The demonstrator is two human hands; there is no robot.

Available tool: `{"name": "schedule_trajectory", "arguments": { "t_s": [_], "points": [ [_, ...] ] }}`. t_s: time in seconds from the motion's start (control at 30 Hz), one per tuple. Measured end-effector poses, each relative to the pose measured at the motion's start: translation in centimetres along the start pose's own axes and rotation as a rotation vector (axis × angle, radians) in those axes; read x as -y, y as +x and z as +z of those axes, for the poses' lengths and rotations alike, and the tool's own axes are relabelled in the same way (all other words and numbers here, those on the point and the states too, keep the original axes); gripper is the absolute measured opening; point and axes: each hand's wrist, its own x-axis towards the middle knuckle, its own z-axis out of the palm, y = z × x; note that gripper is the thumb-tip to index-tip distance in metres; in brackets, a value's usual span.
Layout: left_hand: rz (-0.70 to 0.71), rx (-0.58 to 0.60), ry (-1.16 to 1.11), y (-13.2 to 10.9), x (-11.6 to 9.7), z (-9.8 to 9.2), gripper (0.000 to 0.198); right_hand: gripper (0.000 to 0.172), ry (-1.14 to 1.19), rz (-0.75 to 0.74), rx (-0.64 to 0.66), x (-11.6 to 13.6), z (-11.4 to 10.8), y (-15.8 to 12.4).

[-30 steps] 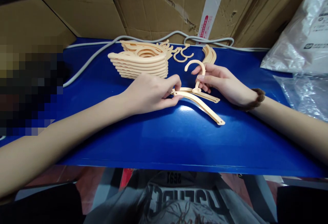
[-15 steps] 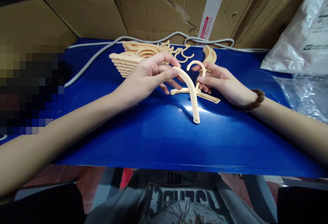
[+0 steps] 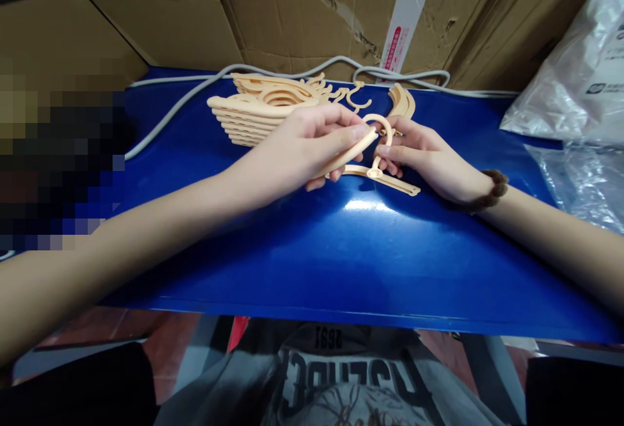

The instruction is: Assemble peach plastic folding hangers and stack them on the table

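Observation:
My left hand [image 3: 324,143] is closed around a curved, cream plastic hanger arm [image 3: 353,151], whose tip points up and to the right; much of it is hidden by the fingers. In my right hand [image 3: 414,149] is a cream plastic hanger [image 3: 397,183], pinched by its hook stem. Its hook curves up between the two hands, and its crossbar hangs low, with the left end partly behind my left fingers. The loose arm's tip is close to the hook; whether they touch I cannot tell.
Behind my left hand lies a stack of cream hangers [image 3: 263,110], hooks to the right. Several curved pieces [image 3: 402,102] lie beyond my right hand. A grey cable [image 3: 195,97] crosses the blue table [image 3: 312,263]. Cardboard boxes [image 3: 292,16] and a plastic bag [image 3: 560,81] stand around.
The curved arm in my left hand has swung from pointing down toward me to pointing up and right. My right hand holds the hanger in nearly the same place.

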Motion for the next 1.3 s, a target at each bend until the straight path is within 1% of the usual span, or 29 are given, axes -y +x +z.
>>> {"name": "schedule_trajectory", "arguments": {
  "t_s": [0.07, 0.17, 0.23, 0.37, 0.47, 0.6, 0.73, 0.9, 0.97, 1.13, 1.3],
  "points": [
    [0.105, -0.059, 0.187, -0.2, 0.2, 0.4, 0.021, 0.031, -0.008, 0.008, -0.006, 0.1, 0.1, 0.0],
    [0.235, -0.157, 0.456, -0.5, 1.1, 1.0, 0.022, 0.033, -0.015, 0.013, -0.009, 0.1, 0.2, 0.0],
    [0.275, -0.166, 0.583, -0.8, 1.9, 1.2, 0.021, 0.033, -0.012, 0.018, -0.009, 0.1, 0.2, 0.0],
    [0.32, -0.172, 0.679, -1.4, 2.7, 1.1, 0.019, 0.036, -0.004, 0.025, -0.014, 0.1, 0.2, -0.1],
    [0.351, -0.196, 0.739, -1.7, 2.6, 1.1, 0.017, 0.037, -0.001, 0.021, -0.01, 0.1, 0.1, -0.1],
    [0.395, -0.193, 0.8, -2.0, 2.4, 1.4, 0.014, 0.031, -0.008, 0.003, -0.009, 0.1, 0.1, -0.1],
    [0.382, -0.15, 0.855, -2.0, 2.6, 1.5, 0.015, 0.03, -0.011, 0.006, -0.011, 0.0, 0.1, -0.1],
    [0.344, -0.208, 1.004, -1.9, 2.6, 1.5, 0.017, 0.03, -0.009, 0.009, -0.01, 0.1, 0.1, 0.0],
    [0.314, -0.214, 1.041, -2.0, 2.5, 1.5, 0.017, 0.029, -0.009, 0.008, -0.012, 0.1, 0.1, 0.0],
    [0.248, -0.171, 1.053, -1.9, 2.2, 1.6, 0.017, 0.032, -0.034, 0.022, -0.027, 0.0, 0.1, 0.0],
    [0.228, -0.2, 1.095, -1.7, 2.3, 1.5, 0.017, 0.037, -0.013, 0.007, -0.034, -0.1, 0.0, -0.1]
  ]
}}
